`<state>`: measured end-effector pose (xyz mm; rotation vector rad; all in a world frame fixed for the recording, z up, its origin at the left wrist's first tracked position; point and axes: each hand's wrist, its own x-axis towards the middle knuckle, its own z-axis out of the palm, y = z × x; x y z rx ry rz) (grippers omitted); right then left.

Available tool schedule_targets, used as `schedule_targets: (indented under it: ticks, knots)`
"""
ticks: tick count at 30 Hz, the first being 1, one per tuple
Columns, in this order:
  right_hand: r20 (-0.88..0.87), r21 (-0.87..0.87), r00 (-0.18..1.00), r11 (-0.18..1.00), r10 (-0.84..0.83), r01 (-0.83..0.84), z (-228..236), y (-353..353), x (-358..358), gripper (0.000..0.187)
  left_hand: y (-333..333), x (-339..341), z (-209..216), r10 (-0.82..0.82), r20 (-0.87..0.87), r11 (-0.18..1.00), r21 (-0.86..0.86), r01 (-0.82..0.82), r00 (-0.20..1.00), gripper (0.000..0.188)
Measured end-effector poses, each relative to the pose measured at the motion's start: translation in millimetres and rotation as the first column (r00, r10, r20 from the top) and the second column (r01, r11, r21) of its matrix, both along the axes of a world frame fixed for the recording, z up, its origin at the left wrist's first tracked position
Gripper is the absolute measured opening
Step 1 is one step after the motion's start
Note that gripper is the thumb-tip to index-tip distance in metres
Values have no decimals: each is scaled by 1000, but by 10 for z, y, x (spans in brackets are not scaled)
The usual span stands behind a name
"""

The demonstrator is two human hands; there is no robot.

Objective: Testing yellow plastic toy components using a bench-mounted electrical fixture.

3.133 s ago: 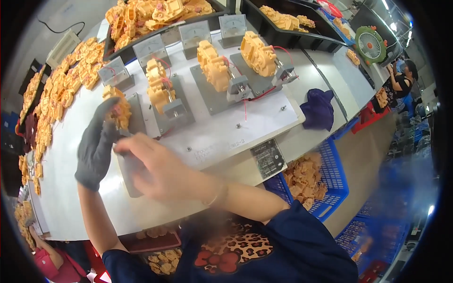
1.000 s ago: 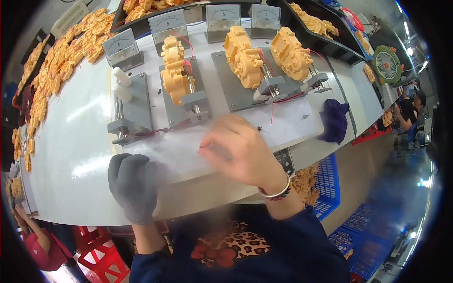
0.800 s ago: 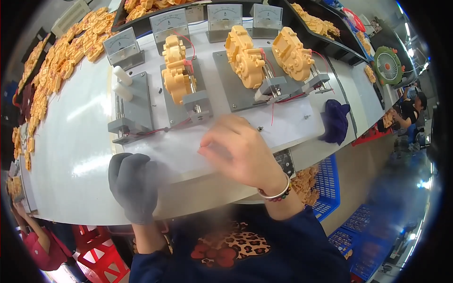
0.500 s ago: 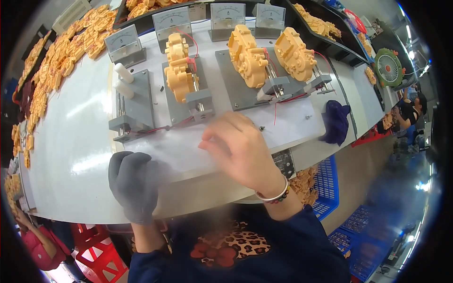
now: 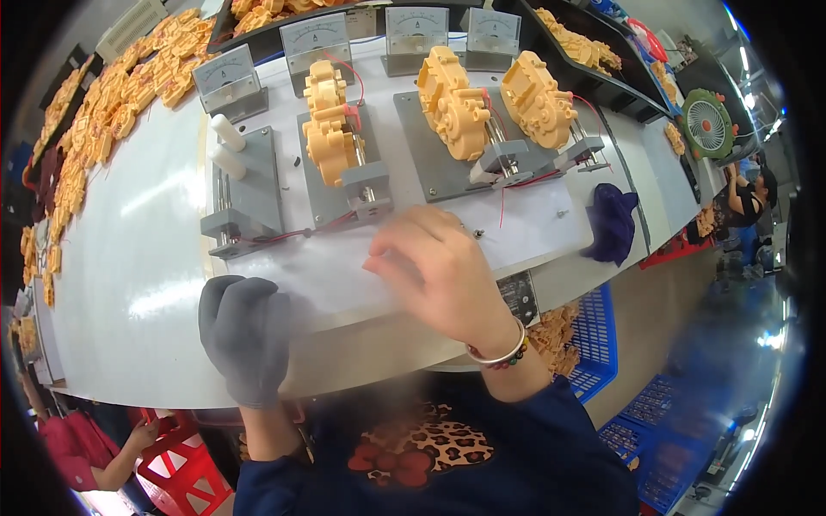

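My left hand (image 5: 245, 340), in a grey glove, is curled closed at the table's front edge. Anything inside it is hidden. Bare and wearing a bracelet (image 5: 508, 353), my right hand (image 5: 443, 275) hovers or rests over the white sheet (image 5: 344, 284), fingers bent inward; what they hold, if anything, is hidden. Just beyond it stands a grey fixture (image 5: 366, 187) carrying a yellow plastic gearbox housing (image 5: 329, 129) with a red wire. Two more housings, one at centre (image 5: 452, 107) and one at right (image 5: 538, 99), sit on similar fixtures. A grey fixture with white pegs (image 5: 249, 185) carries no housing.
Several analog meters (image 5: 314, 43) line the back. Yellow housings heap along the left (image 5: 112, 99) and fill black trays, one at the back right (image 5: 594, 64). A purple cloth (image 5: 613, 224) lies at right, and a green fan (image 5: 709, 122) stands beyond. A blue basket (image 5: 598, 335) sits below.
Both my hands stay nearly in place. At the lower left, a person in red has shifted, with an arm now stretched toward the red stool.
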<state>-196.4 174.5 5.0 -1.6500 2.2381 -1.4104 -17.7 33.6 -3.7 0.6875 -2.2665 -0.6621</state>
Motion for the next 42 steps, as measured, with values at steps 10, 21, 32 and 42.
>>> schedule_targets:
  ticks: [10, 21, 32, 42]
  knots:
    - [-76, 26, 996, 999, 48, -46, 14, 26, 18, 10, 4, -2, 7, 1, 18, 1000, -32, -1, 1000, 8]
    - [279, -308, 949, 950, 146, -55, 74, 2, -14, 53, -161, -542, 1002, -272, 34, 900, -344, 267, 962, 28]
    - [150, -352, 941, 906, 303, -235, 19, 73, -87, 55, -616, -1455, 1208, -290, 287, 923, -169, 347, 913, 39]
    - [255, -338, 946, 935, 201, -108, 56, 122, 13, 62, -1678, -2604, 2163, -245, -259, 960, 70, 271, 934, 49]
